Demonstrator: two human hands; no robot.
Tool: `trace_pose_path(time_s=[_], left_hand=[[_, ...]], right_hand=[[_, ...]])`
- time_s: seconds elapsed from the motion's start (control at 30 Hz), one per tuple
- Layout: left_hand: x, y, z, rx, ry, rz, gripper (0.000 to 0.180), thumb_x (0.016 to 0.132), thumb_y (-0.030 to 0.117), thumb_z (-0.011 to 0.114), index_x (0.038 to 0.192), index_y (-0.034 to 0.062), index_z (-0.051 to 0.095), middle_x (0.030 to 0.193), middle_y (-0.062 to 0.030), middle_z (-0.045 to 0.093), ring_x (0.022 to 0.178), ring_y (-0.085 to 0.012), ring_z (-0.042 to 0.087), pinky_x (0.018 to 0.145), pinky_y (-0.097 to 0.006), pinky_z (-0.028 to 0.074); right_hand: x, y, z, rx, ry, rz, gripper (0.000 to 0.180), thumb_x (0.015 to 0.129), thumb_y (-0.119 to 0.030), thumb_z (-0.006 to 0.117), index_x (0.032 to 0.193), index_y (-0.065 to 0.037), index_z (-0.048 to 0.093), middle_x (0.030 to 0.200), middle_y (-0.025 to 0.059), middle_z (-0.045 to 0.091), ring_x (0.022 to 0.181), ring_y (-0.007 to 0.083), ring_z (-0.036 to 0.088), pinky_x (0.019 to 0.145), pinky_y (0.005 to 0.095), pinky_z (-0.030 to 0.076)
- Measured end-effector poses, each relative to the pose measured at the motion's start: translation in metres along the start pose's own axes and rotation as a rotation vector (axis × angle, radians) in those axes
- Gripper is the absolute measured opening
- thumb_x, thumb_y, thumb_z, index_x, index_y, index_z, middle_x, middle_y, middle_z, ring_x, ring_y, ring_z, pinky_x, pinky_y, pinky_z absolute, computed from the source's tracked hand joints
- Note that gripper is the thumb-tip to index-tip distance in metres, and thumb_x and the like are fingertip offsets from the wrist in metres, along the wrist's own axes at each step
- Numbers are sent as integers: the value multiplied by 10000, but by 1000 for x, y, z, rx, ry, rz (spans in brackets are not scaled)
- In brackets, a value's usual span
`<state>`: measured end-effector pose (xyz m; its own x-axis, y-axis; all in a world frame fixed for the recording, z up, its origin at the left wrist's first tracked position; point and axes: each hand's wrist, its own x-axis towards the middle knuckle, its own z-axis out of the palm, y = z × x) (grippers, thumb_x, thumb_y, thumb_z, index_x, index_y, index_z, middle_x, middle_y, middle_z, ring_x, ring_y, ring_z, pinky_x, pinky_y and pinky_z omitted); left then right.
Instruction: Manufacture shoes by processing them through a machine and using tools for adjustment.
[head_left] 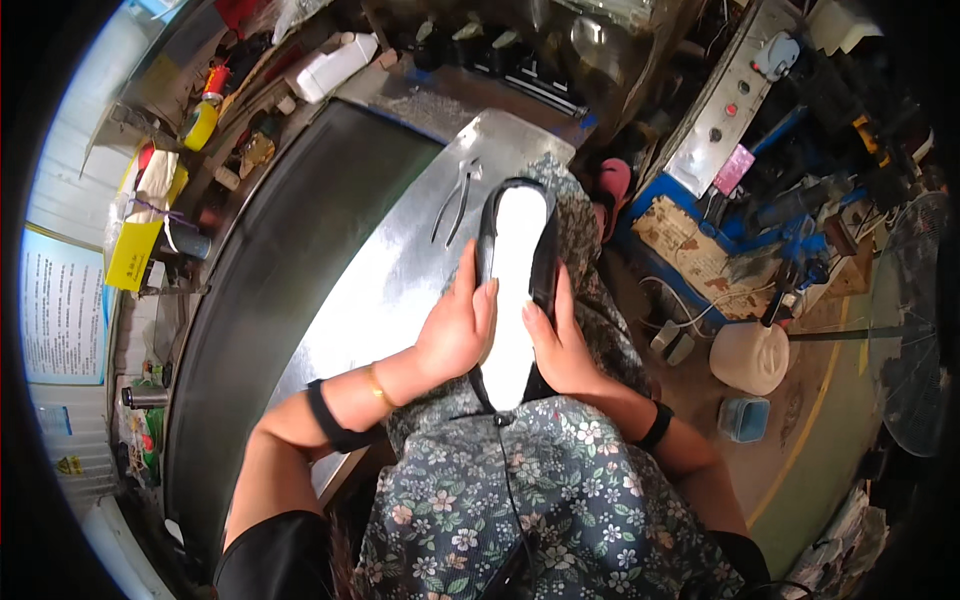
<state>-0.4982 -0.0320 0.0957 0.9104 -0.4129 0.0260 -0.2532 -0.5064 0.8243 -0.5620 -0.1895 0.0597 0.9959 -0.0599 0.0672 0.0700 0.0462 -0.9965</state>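
A black shoe (515, 290) lies lengthwise over my lap, its long white underside facing up and its dark upper showing around the edges. My left hand (457, 325) grips its left side, thumb and fingers along the edge. On the opposite side my right hand (563, 345) holds it too, with the thumb at the white surface's rim and the fingers along the black side. Both palms are partly hidden. Beyond my left hand, pincers (462, 205) rest on a shiny metal sheet (350, 290), handles toward me.
A dark conveyor belt (270, 230) curves along the left. A white jug (338, 68) lies at the far left, near a yellow box (135, 250). At right stand a machine with a control panel (735, 105), a round plastic container (748, 357) and a small blue tub (743, 420).
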Motion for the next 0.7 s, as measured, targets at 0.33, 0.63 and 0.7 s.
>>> trace_pose_path(time_s=[0.33,0.63,0.7], left_hand=[[43,-20,27,-943,117,-81,539,1080,388,326,1424,-10,444,1348,-134,556,1217,-201,546,1063,-312,408],[76,14,23,-362,-106,215,428,957,252,609,1326,48,541,1409,-155,512,1401,-300,395,1144,-363,296],[78,11,21,-531,-192,166,487,953,274,619,1368,48,506,1490,-145,441,1469,-312,273,1177,-382,232]], right_hand=[[-3,23,-37,-301,-180,-214,845,1010,-263,522,1519,74,-61,1578,305,99,1478,404,145,1183,447,166],[83,-21,-67,146,-143,-154,450,1072,-264,419,1468,-50,412,1547,114,358,1445,230,300,1176,350,235],[89,-32,-68,52,-216,-179,290,1033,-172,503,1279,-55,600,1482,124,437,1426,247,348,1165,359,266]])
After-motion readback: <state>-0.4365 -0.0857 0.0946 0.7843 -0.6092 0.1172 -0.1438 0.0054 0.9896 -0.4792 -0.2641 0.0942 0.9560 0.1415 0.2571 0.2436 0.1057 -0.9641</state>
